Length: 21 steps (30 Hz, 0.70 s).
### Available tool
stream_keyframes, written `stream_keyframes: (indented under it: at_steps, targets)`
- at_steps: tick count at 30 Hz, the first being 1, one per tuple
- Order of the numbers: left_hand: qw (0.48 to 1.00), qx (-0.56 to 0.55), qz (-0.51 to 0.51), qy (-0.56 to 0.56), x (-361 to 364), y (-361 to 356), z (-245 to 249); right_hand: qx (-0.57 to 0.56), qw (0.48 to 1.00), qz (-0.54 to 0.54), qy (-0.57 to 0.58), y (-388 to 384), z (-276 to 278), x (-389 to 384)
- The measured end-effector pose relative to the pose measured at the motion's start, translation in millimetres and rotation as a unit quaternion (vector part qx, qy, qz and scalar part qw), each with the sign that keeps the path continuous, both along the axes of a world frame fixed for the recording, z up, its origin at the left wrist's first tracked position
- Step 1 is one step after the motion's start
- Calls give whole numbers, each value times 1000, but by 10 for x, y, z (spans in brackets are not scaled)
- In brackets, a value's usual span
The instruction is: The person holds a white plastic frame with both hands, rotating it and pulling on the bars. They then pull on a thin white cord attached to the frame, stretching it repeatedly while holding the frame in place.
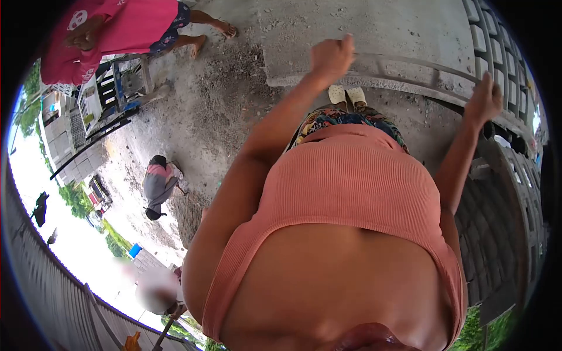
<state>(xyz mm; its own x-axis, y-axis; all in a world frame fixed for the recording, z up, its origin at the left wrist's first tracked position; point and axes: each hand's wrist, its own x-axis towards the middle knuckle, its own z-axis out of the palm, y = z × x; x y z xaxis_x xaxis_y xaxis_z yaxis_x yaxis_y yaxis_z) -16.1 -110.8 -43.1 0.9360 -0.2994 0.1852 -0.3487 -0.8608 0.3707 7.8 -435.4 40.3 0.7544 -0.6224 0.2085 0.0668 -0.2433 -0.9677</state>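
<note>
My left hand point(332, 58) is raised in front of me with its fingers curled into a fist and the thumb sticking out. Nothing shows in it. Farther right, my right hand point(485, 100) is also closed, its thumb pointing forward, and I see no object in it. Both hands appear over or near the edge of a grey concrete slab point(369, 29); contact cannot be made out. Below them are my pale perforated clogs point(346, 95) on the ground, patterned trousers point(351, 120) and a ribbed salmon top point(351, 181).
Rows of grey blocks point(496, 41) line the right side. A person in a pink shirt point(126, 26) stands at upper left. Another person point(161, 186) bends over on the gritty ground point(199, 117). Someone with a blurred face is at lower left, near a corrugated metal sheet point(58, 286).
</note>
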Motion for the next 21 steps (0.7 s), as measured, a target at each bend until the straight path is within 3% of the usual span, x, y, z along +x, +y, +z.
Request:
stream_keyframes:
  at_steps: [1,2,4,7,8,9,11,14,15,17,18,19,21]
  targets:
    - [1000,3,-8,28,0,-353,70,-5,999,-53,1,-357,85,49]
    - [990,-73,6,121,22,-626,247,5,996,-79,-52,-536,193,88]
    - [973,-162,10,166,13,-780,232,-52,993,-99,-43,-668,268,102]
    - [974,-97,56,199,-3,-366,309,-34,998,-61,-9,-298,153,96]
    - [969,-97,106,203,-40,-104,344,-23,1000,3,-15,-113,-15,80]
    - [962,-96,152,205,-100,221,351,30,998,44,19,301,-39,-12]
    - [984,-31,160,69,-212,950,9,98,988,103,63,861,-457,-218]
    - [970,-50,212,108,-298,1543,-14,106,957,250,99,1296,-325,-497]
    - [973,-24,203,104,-334,1570,51,121,938,311,98,1308,-184,-524]
    - [986,-53,160,-19,-282,1482,-93,150,914,360,110,1124,9,-481]
    - [956,-124,224,142,-218,1262,262,165,907,361,144,969,57,-458]
    - [952,-176,220,118,-143,1060,306,181,900,376,125,753,40,-431]
    - [982,-115,138,63,83,816,375,282,890,326,147,441,126,-430]
